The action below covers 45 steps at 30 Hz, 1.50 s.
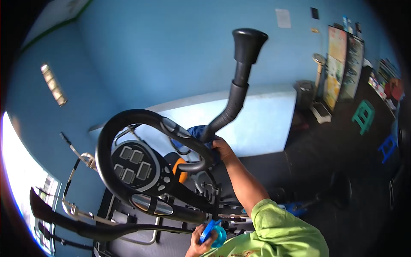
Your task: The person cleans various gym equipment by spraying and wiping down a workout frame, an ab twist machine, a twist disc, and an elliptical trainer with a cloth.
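Observation:
An exercise machine with a black looped handlebar [105, 158] and an oval console [137, 167] stands in front of me. My right hand [221, 148] is closed at the base of the upright black handle [239, 88], with a dark blue cloth [196, 131] beside and partly behind the bar. Near the bottom edge, my left hand [201, 241] is wrapped round a translucent teal bottle [220, 236] with a blue top. This bottle is close to the end of the long lower lever [102, 231].
Behind the machine runs a low white ledge [261, 124]. A bin [304, 94], a scale [321, 112] and a display cabinet [342, 64] stand at the upper right. Green [364, 116] and blue [387, 148] stools are on the dark floor.

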{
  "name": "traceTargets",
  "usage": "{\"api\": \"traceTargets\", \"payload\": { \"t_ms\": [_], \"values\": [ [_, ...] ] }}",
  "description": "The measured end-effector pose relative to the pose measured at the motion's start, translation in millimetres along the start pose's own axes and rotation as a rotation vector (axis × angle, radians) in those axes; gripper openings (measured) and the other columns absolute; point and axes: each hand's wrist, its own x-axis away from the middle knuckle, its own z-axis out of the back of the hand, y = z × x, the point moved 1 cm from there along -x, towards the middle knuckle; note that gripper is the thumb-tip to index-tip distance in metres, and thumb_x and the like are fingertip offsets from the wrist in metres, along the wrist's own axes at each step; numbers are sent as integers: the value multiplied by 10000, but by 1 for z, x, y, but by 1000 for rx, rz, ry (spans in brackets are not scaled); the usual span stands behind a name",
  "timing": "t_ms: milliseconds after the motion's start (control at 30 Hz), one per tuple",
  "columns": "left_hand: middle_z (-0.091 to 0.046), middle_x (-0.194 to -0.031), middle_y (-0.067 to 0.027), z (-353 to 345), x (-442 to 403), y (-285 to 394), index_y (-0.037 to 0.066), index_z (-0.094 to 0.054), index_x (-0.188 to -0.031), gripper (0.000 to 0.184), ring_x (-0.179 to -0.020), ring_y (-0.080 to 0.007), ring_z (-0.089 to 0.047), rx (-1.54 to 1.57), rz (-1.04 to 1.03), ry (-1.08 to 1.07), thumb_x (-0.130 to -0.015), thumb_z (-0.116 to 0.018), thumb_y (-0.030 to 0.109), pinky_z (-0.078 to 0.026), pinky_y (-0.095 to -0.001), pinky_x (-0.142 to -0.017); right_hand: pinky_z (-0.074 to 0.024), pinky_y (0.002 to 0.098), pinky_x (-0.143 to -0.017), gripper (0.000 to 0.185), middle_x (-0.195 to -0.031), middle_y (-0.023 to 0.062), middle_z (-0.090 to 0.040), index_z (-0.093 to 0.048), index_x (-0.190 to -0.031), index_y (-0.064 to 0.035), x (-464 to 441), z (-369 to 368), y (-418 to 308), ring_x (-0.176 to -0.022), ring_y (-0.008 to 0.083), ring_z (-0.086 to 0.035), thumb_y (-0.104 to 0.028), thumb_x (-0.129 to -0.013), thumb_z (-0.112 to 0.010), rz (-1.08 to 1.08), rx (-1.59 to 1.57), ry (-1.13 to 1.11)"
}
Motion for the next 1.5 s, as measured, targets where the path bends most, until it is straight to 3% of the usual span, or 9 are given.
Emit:
{"api": "traceTargets", "payload": {
  "t_ms": [67,200,267,667,733,900,933,1200,1500],
  "values": [
    [-615,-1159,-77,-8,40,-10,39,-408,-1442,586,-955,-137,-584,160,206,98,-891,-590,-42,-486,-263,-855,-505,303,-876,533,-1008,61,-649,-605,-1127,-22,-16,-11,-12,-929,182,-632,-117,-608,-676,79,162,-139],
    [-616,-1221,-150,-24,64,-17,41,-525,-1312,482,-1164,-262,-558,316,321,405,-863,-668,139,-401,-438,-1032,-505,324,-842,494,-963,61,-640,-585,-1116,-12,7,-55,-56,-898,175,-623,44,-634,-679,449,360,-73],
    [-576,-775,-62,-13,26,30,39,-619,-803,127,-681,-165,-569,72,402,340,-715,-705,69,-451,-292,-647,-503,323,-841,446,-974,61,-639,-585,-1120,-7,24,-88,-88,-882,180,-625,20,-694,-714,503,272,-83],
    [-595,-731,-56,-12,-22,36,54,-611,-815,124,-690,-208,-571,-22,331,221,-780,-707,123,-436,-337,-679,-489,324,-722,164,-855,72,-642,-620,-914,0,10,-140,-95,-734,187,-622,34,-783,-714,1182,906,595],
    [-587,-741,14,-13,-11,25,65,-614,-786,118,-675,-82,-539,83,361,298,-767,-723,106,-442,-263,-641,-485,264,-595,54,-723,31,-620,-616,-839,14,14,-147,-106,-603,116,-582,44,-865,-652,1325,988,693],
    [-614,-793,-87,-7,-3,22,59,-617,-827,153,-732,-294,-598,-134,295,210,-714,-702,118,-443,-373,-703,-479,303,-742,97,-847,37,-644,-624,-836,4,9,-140,-78,-754,146,-601,0,-817,-719,1345,1036,662],
    [-614,-793,-87,-9,-5,19,59,-617,-827,153,-732,-294,-598,-126,293,203,-714,-702,118,-443,-373,-703,-477,311,-751,143,-836,49,-641,-614,-888,1,20,-151,-98,-747,159,-605,21,-793,-718,1428,1473,577],
    [-637,-817,-98,-22,-93,69,44,-642,-846,127,-739,-279,-610,-29,-28,-63,-761,-729,76,-448,-379,-690,-431,248,-597,116,-729,-8,-595,-606,-800,-28,42,-222,-211,-633,83,-549,-9,-803,-721,941,1168,329],
    [-679,-904,-91,-22,-137,140,47,-634,-882,209,-843,-279,-635,16,-219,-255,-736,-783,64,-495,-397,-806,-480,338,-601,166,-707,75,-622,-598,-698,-15,24,-210,-217,-628,197,-613,-57,-708,-757,1169,1091,415]
  ]
}}
